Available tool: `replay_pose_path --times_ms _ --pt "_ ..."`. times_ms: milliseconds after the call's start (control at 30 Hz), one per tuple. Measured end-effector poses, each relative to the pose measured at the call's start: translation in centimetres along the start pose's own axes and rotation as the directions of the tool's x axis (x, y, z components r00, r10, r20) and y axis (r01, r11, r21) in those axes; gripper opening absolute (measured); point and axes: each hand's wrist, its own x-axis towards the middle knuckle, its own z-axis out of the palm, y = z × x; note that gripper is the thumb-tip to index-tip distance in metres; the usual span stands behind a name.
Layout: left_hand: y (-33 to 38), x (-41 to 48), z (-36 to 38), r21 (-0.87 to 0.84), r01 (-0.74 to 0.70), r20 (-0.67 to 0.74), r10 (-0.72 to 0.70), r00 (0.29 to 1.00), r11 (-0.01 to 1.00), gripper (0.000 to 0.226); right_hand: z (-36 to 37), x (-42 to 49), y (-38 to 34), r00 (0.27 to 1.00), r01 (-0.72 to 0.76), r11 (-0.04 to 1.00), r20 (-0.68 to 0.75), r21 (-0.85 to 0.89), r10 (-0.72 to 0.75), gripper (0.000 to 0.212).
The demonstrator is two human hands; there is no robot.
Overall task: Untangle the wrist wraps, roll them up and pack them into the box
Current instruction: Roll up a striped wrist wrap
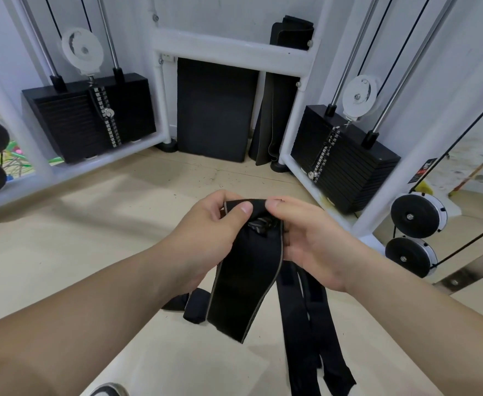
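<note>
Between left hand (206, 227) and right hand (314, 241), pinched wrist wraps (244, 281) dangle.

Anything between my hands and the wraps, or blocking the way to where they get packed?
Nothing blocks the hands: the left hand and right hand both pinch the top of the black fabric wrist wraps, loose straps hanging below. Where they get packed is out of view, so that path cannot be judged.

Wrist wraps (301, 352), tails past bottom edge
</note>
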Motion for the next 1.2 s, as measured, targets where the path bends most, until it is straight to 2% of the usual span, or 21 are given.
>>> replay_pose_path --times_ms 100,233,300,367,467,533,633,800,900,933,1000,1067,1200 --pt "0.0 -0.3 -0.2 0.196 -0.156 0.016 0.156 0.988 0.968 0.009 -0.3 0.0 0.0 0.996 -0.074 0.996 0.053 -0.053 0.077 0.052" --pt "-0.3 -0.4 -0.1 0.248 -0.213 0.040 0.210 0.977 0.945 0.011 -0.6 0.1 0.3 1.000 -0.020 0.999 0.021 -0.043 0.021 0.043" --pt "-0.3 -0.3 -0.2 0.188 -0.157 0.042 0.152 0.987 0.969 0.010 -0.4 0.1 0.4 0.998 0.029 0.999 -0.052 -0.024 -0.030 0.025" --pt "-0.1 -0.3 -0.2 0.089 -0.040 0.053 0.035 0.998 0.995 0.015 -0.1 0.1 0.5 0.991 0.068 0.998 -0.112 -0.018 -0.069 0.006" --pt "0.1 -0.3 0.1 -0.040 0.123 0.101 -0.119 0.988 0.992 0.028 0.0 0.1 0.6 0.978 0.114 0.991 -0.167 -0.072 -0.125 0.019" --pt "0.0 -0.4 0.3 -0.091 0.167 0.115 -0.156 0.981 0.982 0.035 0.2 0.0 0.6 0.965 0.170 0.975 -0.175 -0.140 -0.193 0.028" --pt "-0.3 -0.3 0.2 -0.058 0.112 0.090 -0.107 0.990 0.992 0.029 0.4 -0.1 0.4 0.959 0.211 0.964 -0.157 -0.163 -0.237 0.032" --pt "-0.4 -0.2 0.4 0.056 -0.035 0.011 0.034 0.999 0.998 0.007 0.1 0.1 0.4 0.970 0.142 0.981 -0.180 -0.136 -0.165 0.048" --pt "-0.2 -0.5 0.3 0.191 -0.153 0.009 0.154 0.988 0.970 0.010 -0.1 0.2 0.4 0.994 0.058 0.998 -0.095 -0.006 -0.058 0.038" --pt "-0.2 -0.6 0.3 0.223 -0.185 0.019 0.186 0.982 0.957 0.012 -0.1 0.1 0.4 0.997 0.033 0.999 -0.066 0.003 -0.032 0.032" --pt "-0.3 -0.8 0.3 0.260 -0.235 0.043 0.232 0.972 0.937 0.016 -0.1 0.1 0.7 0.998 -0.011 1.000 -0.061 -0.029 0.009 0.037" --pt "-0.6 -0.9 0.4 0.282 -0.251 0.051 0.246 0.968 0.926 0.019 0.1 0.3 1.0 0.996 -0.034 0.997 -0.085 -0.067 0.029 0.042" --pt "-0.8 -1.1 0.7 0.270 -0.191 0.087 0.173 0.981 0.944 0.020 0.3 0.2 1.2 0.990 -0.020 0.996 -0.138 -0.082 0.009 0.028"
